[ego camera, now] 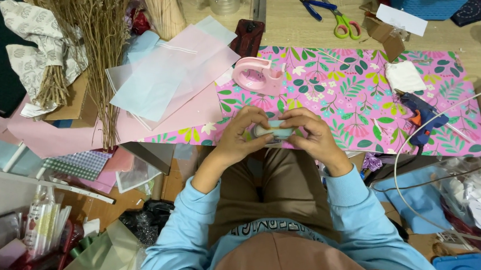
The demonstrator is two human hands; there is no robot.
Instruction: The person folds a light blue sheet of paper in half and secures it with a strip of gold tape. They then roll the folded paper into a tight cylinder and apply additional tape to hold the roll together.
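My left hand (241, 136) and my right hand (309, 135) meet at the near edge of the table, both closed around a small pale blue and white object (272, 131), mostly hidden by my fingers. It sits over the pink floral wrapping paper (359, 98). A pink tape dispenser (258, 75) stands just beyond my hands. My light blue sleeves reach down toward my lap.
A blue glue gun (422, 117) with a white cord lies to the right. Scissors with green handles (342, 23) and blue pliers (315, 6) lie at the back. Pastel paper sheets (166, 75), dried stems (93, 37) and a jar of sticks (162, 5) fill the left.
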